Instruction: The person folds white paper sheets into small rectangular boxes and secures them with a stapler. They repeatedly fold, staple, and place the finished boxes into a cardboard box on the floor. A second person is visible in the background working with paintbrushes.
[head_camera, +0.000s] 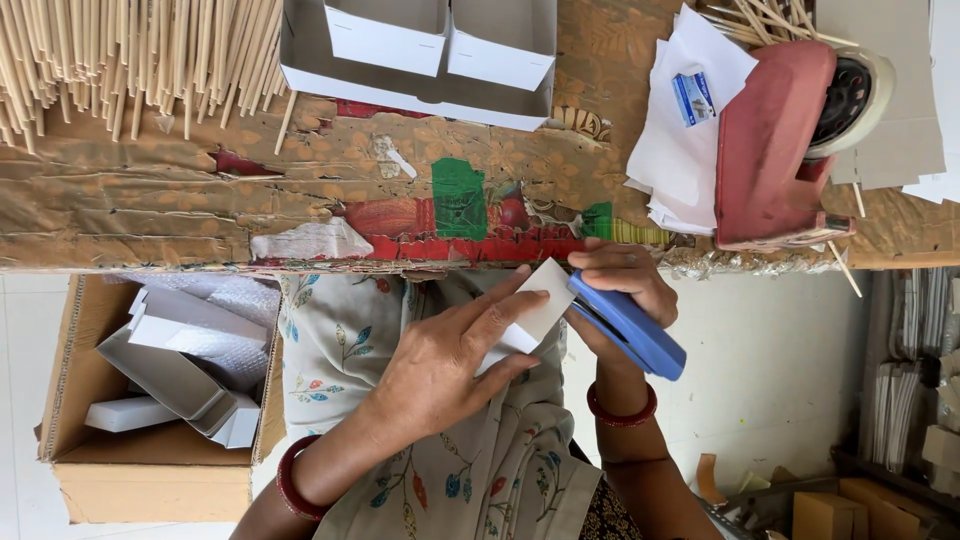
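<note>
Worn patterned table (150, 200) above pale floor (770, 340), cardboard box (150, 490) beside

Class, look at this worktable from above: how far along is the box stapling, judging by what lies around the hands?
Done: folded white boxes lie in the brown carton. In hand: the left hand steadies a white card piece while the right hand works a blue stapler on its edge. Left: a stack of flat white sheets waits on the table.

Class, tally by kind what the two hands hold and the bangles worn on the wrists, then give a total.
Blue stapler, in the right hand: 1
White folded card, under the left hand: 1
Red bangles, left wrist and right wrist: 2
Total: 4
</note>
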